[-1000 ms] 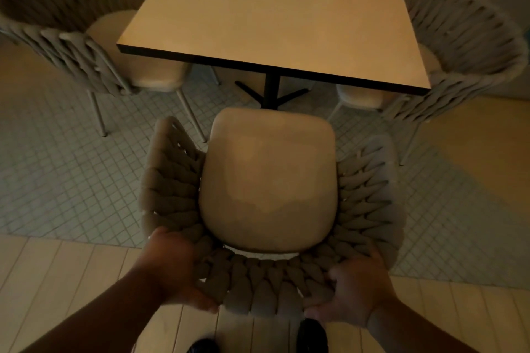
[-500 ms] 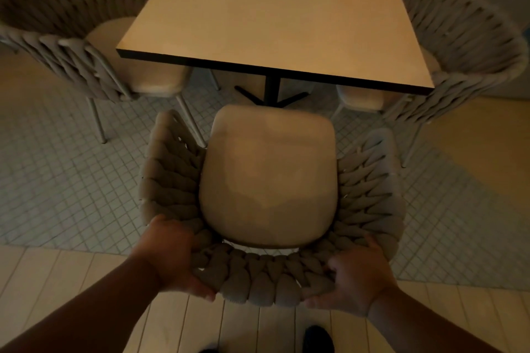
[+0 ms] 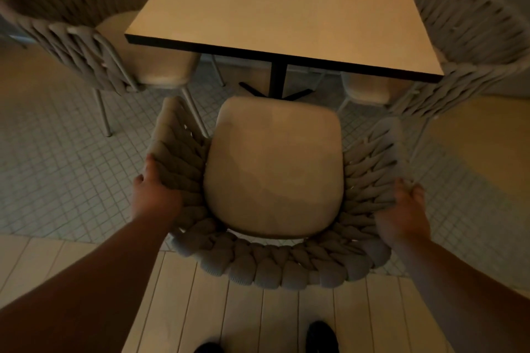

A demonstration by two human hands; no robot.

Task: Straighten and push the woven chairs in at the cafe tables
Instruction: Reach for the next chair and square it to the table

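A grey woven chair (image 3: pixel 275 269) with a beige seat cushion (image 3: pixel 274 166) stands right below me, facing the cafe table (image 3: pixel 275 17). The front of its seat lies just short of the table's near edge. My left hand (image 3: pixel 155 195) grips the chair's left side, fingers wrapped over the woven rim. My right hand (image 3: pixel 404 212) holds the right side of the woven back in the same way. Both forearms reach forward from the bottom corners.
A second woven chair (image 3: pixel 71 14) is tucked at the table's left side and a third (image 3: pixel 470 37) at its right. The black table pedestal (image 3: pixel 276 80) stands ahead of the seat. Small floor tiles meet pale floorboards (image 3: pixel 258 309) under the chair's back. My shoes show at the bottom.
Both hands have slid from the rear of the chair's back forward along its sides. The chair has shifted slightly toward the table.
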